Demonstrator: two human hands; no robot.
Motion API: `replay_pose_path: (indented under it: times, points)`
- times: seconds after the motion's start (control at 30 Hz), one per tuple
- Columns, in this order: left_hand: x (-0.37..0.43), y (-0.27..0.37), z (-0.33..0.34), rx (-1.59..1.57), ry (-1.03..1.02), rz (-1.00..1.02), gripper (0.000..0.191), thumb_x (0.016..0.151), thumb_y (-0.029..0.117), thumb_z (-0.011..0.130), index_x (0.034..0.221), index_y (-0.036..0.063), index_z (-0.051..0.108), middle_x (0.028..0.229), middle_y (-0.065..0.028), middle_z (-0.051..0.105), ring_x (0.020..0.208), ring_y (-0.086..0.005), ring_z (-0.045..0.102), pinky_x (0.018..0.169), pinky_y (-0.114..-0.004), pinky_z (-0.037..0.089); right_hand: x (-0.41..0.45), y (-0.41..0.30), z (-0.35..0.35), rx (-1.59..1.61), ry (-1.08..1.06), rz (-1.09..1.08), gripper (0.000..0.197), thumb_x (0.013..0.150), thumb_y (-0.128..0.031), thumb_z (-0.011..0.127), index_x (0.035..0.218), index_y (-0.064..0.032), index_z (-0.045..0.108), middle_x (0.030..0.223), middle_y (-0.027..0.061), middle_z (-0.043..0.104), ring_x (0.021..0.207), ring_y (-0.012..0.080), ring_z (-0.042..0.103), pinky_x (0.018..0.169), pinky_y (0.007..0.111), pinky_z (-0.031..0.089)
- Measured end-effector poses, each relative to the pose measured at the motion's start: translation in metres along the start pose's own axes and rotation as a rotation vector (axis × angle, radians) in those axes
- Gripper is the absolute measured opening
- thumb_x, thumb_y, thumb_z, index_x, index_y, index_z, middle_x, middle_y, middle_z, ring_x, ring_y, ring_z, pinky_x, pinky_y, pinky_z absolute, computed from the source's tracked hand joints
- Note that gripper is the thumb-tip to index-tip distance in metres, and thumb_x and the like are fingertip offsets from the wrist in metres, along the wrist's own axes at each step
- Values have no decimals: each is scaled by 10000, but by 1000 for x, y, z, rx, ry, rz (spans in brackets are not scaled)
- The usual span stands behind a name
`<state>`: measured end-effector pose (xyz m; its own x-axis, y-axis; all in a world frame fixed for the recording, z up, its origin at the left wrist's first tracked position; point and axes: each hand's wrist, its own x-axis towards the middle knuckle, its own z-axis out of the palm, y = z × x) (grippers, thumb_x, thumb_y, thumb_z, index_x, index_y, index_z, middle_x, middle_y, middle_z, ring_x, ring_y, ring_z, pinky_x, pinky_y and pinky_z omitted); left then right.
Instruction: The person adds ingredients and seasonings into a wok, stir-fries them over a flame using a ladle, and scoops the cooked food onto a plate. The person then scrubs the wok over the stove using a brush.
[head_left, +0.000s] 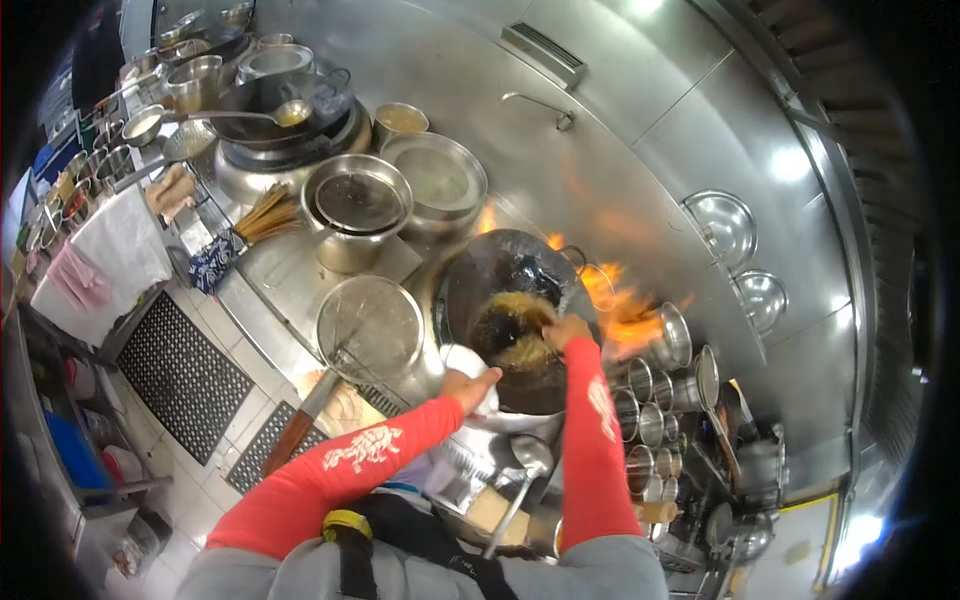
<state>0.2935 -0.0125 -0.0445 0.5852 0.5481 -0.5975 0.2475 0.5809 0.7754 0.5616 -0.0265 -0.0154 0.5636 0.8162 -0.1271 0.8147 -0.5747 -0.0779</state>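
My left hand (469, 389) holds a white bowl (462, 359), tilted at the near left rim of a large black wok (480, 274). Over the wok's right side is my right hand (568, 332), its fingers drawn together. A blurred yellow-brown ring (517, 306) shows inside the wok beside those fingers. Motion blur hides whether the right hand grips anything. Orange flames (626, 311) flare along the wok's far right edge. Just left of the bowl, a round mesh strainer (370, 322) with a wooden handle (289, 442) rests on the steel range.
A steel ladle (531, 452) lies close in front of me. Metal pots (349, 251) and a bamboo wok brush (266, 215) stand to the left. Farther back is a second wok (251, 101). Several steel cups (651, 421) crowd the right. A wall spout (544, 103) juts out behind.
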Motion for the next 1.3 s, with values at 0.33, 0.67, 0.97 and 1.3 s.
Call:
replay_pose_path:
  times: [0.33,0.67,0.97,1.3]
  points:
    - [80,-7,-46,378,368,276,575,720,281,662,1050,-175,543,1011,-338,633,983,-414,644,862,-411,505,-116,-26,-24,-470,-390,-335,441,819,-420,638,1128,-106,663,889,187,688,824,384,663,764,479,523]
    - [60,32,-62,361,234,145,582,716,290,663,1060,-171,570,1012,-328,641,895,-399,669,784,-406,537,-39,47,51,-443,-67,-266,401,821,-403,636,1083,-99,651,846,205,690,814,372,681,716,498,539]
    - [79,13,-56,515,269,254,567,725,293,646,1083,-140,571,1038,-329,632,1008,-414,636,898,-421,498,45,28,14,-301,128,-89,362,788,-388,627,995,-97,690,930,223,678,871,400,652,798,482,510]
    - [19,55,-88,687,226,366,598,758,362,603,1073,-144,548,1132,-322,592,1043,-400,621,890,-405,496,-216,61,63,233,741,-142,533,876,-340,671,1243,36,585,1104,265,645,1028,348,641,876,403,485]
